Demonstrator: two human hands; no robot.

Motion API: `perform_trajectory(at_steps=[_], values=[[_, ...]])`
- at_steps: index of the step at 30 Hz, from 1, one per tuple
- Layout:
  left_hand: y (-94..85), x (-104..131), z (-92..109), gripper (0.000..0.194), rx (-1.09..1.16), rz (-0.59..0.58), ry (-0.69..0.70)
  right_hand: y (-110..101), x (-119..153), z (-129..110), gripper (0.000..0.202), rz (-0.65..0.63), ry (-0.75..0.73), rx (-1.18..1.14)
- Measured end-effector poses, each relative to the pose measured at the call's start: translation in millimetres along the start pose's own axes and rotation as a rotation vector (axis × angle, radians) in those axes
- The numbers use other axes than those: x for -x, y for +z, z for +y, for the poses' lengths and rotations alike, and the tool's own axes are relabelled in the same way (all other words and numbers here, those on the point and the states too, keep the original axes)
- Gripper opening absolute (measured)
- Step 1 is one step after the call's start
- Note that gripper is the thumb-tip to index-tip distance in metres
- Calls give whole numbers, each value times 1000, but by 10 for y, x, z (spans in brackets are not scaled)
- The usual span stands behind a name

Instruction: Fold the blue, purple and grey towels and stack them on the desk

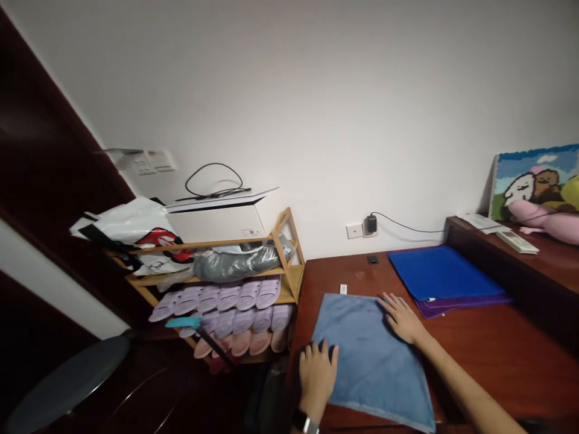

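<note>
Left grip (318, 369) and right grip (404, 319) are both spread wide, backs of the hands upward, with nothing pinched that I can see. The grey-blue cloth (366, 358) lies flat on the surface (502, 355) between them: my left grip touches its left edge, while my right grip rests farther out at its far right edge, so neither is clearly nearer. Its longer run seems to go from beyond my left grip back toward me. It looks soft and matte, faintly rumpled.

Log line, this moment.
left hand: open, at left edge of grey-blue cloth | right hand: open, at its upper right corner | blue cloth: atop purple cloth
</note>
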State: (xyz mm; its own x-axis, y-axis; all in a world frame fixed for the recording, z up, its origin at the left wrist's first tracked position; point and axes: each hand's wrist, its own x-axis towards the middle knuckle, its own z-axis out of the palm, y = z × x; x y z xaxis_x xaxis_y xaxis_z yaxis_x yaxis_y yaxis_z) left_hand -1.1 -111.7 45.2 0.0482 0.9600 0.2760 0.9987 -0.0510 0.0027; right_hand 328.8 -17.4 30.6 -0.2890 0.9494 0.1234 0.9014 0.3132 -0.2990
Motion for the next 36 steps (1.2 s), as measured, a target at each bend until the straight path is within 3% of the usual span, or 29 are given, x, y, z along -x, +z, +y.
perform_trajectory(at_steps=[2, 5, 8, 10, 13, 16, 19, 21, 25, 29, 32, 36], values=[[-79, 9, 89, 45, 22, 55, 47, 141, 5, -31, 63, 57, 141, 18], [-56, -294, 221, 38, 133, 111, 203, 354, 70, -29, 70, 35, 255, 52], [124, -719, 303, 45, 242, 41, 347, 433, 77, 71, 70, 6, 234, 68], [273, -900, 314, 51, 252, -52, 342, 407, 28, 152, 70, -8, 210, 74], [465, -899, 269, 58, 224, -121, 222, 321, -84, 210, 68, -27, 211, 85], [576, -669, 189, 62, 221, -75, 151, 272, -181, 167, 65, 26, 238, 117], [565, -475, 140, 62, 214, -20, 122, 308, -228, 89, 64, 124, 218, 134], [500, -472, 175, 59, 210, 11, 128, 357, -233, 51, 64, 118, 205, 117], [394, -753, 510, 52, 260, 51, 275, 411, -221, 22, 68, 48, 263, 109], [474, -1067, 864, 51, 321, -30, 390, 375, -210, 17, 69, 37, 267, 124], [575, -1146, 728, 52, 301, -100, 349, 342, -192, 16, 69, 6, 286, 135], [611, -1097, 113, 57, 196, -134, 239, 331, -148, 23, 68, -25, 294, 151]])
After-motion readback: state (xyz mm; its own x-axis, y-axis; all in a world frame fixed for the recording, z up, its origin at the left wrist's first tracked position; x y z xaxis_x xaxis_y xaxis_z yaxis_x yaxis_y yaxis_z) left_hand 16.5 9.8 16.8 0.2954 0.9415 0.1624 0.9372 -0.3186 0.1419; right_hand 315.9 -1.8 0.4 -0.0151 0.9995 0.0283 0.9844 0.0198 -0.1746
